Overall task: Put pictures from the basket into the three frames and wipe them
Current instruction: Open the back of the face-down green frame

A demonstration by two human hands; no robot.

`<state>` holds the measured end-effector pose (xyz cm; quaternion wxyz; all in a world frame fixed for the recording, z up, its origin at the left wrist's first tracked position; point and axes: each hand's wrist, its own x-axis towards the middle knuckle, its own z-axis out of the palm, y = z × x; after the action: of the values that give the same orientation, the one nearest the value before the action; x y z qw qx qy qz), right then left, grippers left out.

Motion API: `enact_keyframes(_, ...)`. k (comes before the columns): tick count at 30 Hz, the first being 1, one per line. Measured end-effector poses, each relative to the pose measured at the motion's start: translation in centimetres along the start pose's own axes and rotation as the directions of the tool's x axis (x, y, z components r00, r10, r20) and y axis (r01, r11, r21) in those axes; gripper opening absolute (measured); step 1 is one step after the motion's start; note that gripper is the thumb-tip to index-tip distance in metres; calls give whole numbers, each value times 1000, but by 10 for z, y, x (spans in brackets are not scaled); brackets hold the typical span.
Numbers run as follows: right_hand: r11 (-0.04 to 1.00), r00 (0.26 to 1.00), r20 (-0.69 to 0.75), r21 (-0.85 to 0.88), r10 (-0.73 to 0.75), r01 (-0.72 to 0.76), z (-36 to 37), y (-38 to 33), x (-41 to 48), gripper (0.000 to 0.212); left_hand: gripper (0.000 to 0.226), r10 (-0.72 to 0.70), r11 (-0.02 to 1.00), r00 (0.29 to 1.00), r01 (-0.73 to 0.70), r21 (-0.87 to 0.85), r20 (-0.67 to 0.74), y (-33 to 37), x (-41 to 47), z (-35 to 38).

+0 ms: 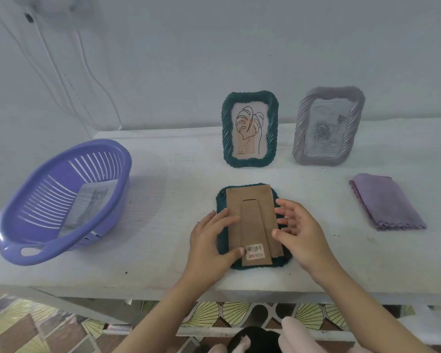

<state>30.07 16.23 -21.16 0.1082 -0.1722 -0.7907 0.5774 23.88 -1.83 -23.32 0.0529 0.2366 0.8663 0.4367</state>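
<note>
left hand (211,240) and right hand (299,235), fingers relaxed, rest on the back (252,220) of the face-down frame (265,267), its long axis pointing away; the last picture (92,205) lies in the basket (105,141), well left on the counter (163,225), nearer the left hand.

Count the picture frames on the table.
3: the standing green frame at the back, the grey frame right of it, the face-down green frame nearer the front.

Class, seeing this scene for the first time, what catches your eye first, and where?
The left hand and right hand touch a face-down frame at the front of the table. A purple basket at the left holds a cat picture. A green frame and a grey frame stand behind.
</note>
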Motion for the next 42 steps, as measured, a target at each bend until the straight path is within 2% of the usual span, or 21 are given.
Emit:
enact_keyframes(5, 999, 1000, 0, -53, -3, 3, 2, 0, -2, 52, 59, 43, 998, 999, -44, 39, 34, 4, -1, 0)
enact_keyframes(13, 976, 1000, -19, -218, 6, -10, 12, -5, -8, 45, 49, -29, 1000, 997, 29, 4, 76, 6, 1, -2)
enact_keyframes(18, 982, 993, 51, -162, 109, -100, 13, -10, -7, 42, 50, -57, 998, 992, 58, -2, 109, 7, 2, -3)
enact_keyframes(22, 978, 975, 83, -4, 207, -208, 11, -14, -4, 44, 50, -42, 999, 990, 43, -4, 134, 7, 2, -4)
enact_keyframes(27, 975, 973, 133, 93, 187, -200, 13, -16, -8, 42, 53, -38, 998, 989, 44, -43, 141, 6, 3, -5)
enact_keyframes(30, 991, 985, 115, 23, 129, -132, 21, -15, -11, 41, 49, -40, 998, 990, 46, -42, 135, 6, 5, -6)
enact_keyframes(32, 991, 997, 47, -121, 60, -54, 23, -12, -12, 43, 48, -56, 997, 989, 62, -38, 134, 6, 5, -6)
enact_keyframes(35, 959, 999, -25, -281, 33, -38, 18, -7, -9, 48, 49, -75, 996, 988, 80, -28, 135, 5, 5, -6)
enact_keyframes(37, 952, 999, -21, -302, 41, -45, 16, -6, -7, 49, 50, -70, 997, 988, 75, -32, 137, 5, 5, -5)
enact_keyframes(42, 973, 998, -17, -218, 68, -70, 13, -6, 0, 45, 46, -38, 998, 990, 45, -49, 137, 5, 6, -5)
